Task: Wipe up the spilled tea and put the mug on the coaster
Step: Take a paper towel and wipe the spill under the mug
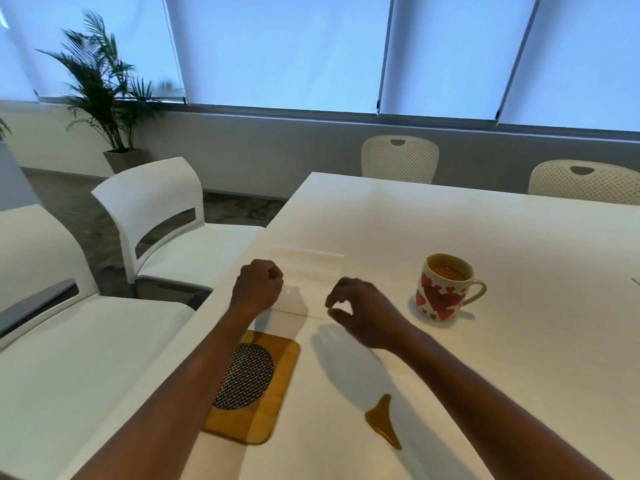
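White bench (485, 237) under shaded windows (277, 46). Heart-print mug (441, 289) holds tea and stands right of flat white napkin (311, 268). Tea spill (382, 419) nearer; coaster (280, 375) left of it. Left hand (258, 287) and right hand (360, 313) curled at napkin's edges; grip cannot be told.

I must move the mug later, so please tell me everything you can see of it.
The mug is rounded and cream-white, ceramic by its look, with red hearts printed on its side. Its single handle points to the right. It stands upright on the white table, to the right of the right hand, and holds brown tea almost up to the rim. Only the table touches it. It is not on the coaster.
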`<state>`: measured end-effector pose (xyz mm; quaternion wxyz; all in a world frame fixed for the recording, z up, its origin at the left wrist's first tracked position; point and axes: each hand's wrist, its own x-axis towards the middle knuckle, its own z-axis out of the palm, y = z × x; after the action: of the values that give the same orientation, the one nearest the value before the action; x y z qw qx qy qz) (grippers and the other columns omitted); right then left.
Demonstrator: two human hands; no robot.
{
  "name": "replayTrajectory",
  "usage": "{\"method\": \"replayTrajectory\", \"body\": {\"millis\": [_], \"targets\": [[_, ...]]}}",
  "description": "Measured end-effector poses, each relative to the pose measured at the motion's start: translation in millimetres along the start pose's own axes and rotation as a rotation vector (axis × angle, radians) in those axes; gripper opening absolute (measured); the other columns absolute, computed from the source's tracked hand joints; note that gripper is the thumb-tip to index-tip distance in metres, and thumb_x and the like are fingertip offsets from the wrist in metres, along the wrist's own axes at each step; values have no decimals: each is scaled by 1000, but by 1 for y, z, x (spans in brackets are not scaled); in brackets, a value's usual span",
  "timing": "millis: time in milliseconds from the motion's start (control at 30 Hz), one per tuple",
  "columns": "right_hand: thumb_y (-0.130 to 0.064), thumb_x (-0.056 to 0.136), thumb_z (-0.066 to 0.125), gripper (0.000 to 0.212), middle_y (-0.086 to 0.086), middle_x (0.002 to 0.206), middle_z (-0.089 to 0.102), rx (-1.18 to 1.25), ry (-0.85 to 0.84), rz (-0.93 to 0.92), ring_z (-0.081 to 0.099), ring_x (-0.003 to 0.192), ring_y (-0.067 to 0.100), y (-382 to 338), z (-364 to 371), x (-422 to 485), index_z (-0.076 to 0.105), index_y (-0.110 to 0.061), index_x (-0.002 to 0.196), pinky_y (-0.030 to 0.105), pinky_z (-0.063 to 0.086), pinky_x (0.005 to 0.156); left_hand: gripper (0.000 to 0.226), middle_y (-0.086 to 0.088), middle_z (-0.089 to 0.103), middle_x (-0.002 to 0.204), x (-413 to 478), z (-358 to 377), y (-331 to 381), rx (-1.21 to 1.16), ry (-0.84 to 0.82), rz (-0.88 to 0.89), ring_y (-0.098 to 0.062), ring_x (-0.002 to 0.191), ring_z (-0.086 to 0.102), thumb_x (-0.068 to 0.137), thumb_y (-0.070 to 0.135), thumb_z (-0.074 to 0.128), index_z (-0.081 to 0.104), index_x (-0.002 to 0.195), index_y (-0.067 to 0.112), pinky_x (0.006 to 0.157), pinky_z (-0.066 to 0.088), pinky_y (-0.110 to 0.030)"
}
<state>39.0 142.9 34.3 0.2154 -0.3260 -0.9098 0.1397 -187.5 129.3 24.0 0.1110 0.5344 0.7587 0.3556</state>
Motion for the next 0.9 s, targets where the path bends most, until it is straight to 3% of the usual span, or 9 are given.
{"method": "replayTrajectory", "body": {"millis": [133,300,533,633,900], "targets": [[-22,92,61,20,-1,118,63,-126,-146,9,57,110,20,1,21,23,67,-17,110,35,48,91,13,-7,72,99,-7,2,-9,85,-141,115,-20,88,66,81,12,65,73,92,13,84,56,-37],[-21,90,61,23,3,115,65,-225,-267,37,59,107,23,16,26,37,66,-14,111,39,51,90,20,0,69,109,-10,11,-18,182,-254,270,-16,99,61,83,27,67,71,101,18,82,48,-30],[-23,85,68,11,3,103,67,-214,-275,48,60,94,21,21,26,47,69,-15,92,32,52,81,27,2,69,107,-11,17,-18,118,-359,370,-12,96,61,80,28,73,69,105,18,85,51,-34],[-19,86,66,8,5,101,68,-243,-281,35,62,91,24,20,25,48,70,-12,88,37,54,80,24,3,68,105,-9,19,-16,110,-371,396,-11,93,60,80,25,74,70,102,17,85,52,-35],[-11,90,57,12,3,103,65,-240,-311,-18,62,89,23,23,26,46,68,-9,93,40,54,79,14,1,70,107,-6,17,-11,184,-397,455,-15,92,64,80,20,74,75,93,14,83,54,-39]]}}
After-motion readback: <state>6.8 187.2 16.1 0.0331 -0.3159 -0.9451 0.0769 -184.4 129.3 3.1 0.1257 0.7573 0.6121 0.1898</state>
